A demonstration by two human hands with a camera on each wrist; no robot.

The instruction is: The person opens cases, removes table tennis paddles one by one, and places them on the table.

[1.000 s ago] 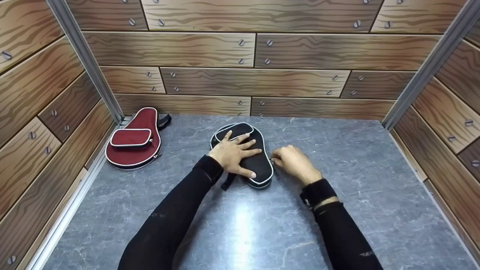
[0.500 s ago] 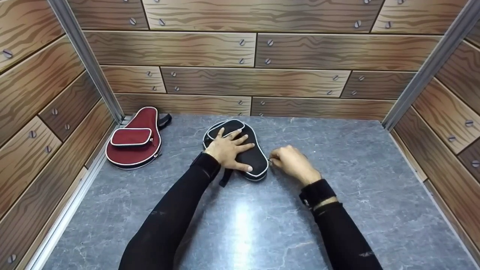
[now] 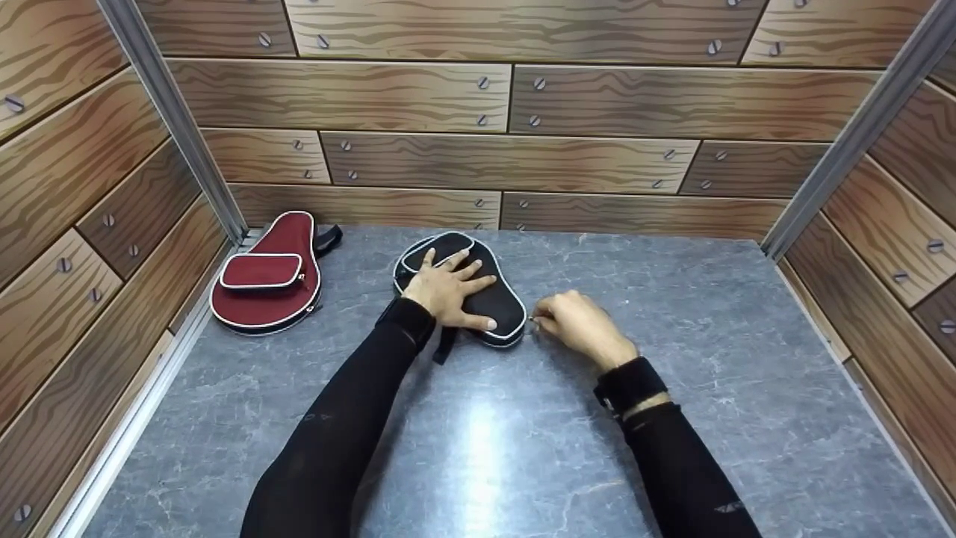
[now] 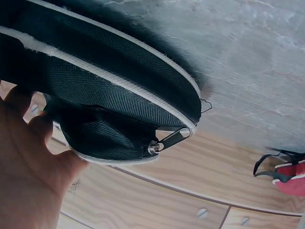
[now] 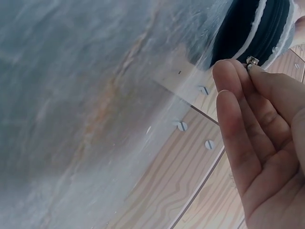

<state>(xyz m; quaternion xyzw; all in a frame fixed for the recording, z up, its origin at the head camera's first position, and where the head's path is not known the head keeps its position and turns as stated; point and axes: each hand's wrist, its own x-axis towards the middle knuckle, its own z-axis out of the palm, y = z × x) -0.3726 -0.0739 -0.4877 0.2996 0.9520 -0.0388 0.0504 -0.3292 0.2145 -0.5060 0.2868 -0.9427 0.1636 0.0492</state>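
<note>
A black table tennis paddle case point(image 3: 489, 299) with white piping lies on the grey table, its narrow end toward the right hand. My left hand point(image 3: 441, 291) rests on top of it with fingers spread, partly covering its small front pocket point(image 3: 448, 250). In the left wrist view the pocket's zipper pull point(image 4: 174, 139) hangs at the pocket's end. My right hand point(image 3: 579, 325) pinches a small metal zipper pull point(image 5: 251, 63) between thumb and forefinger at the case's side seam. A black strap point(image 3: 446, 345) sticks out from under the case on the near side.
A red paddle case point(image 3: 272, 306) with white piping and a pocket lies at the back left, its black strap loop point(image 3: 327, 239) beside it. Wood-patterned walls point(image 3: 418, 161) with metal corner posts enclose the table point(image 3: 672, 314) at the back and sides.
The black case has shifted left and slightly away, with my left hand on it. My right hand stays almost in place, pinching the zipper pull, now nearer the narrow end.
</note>
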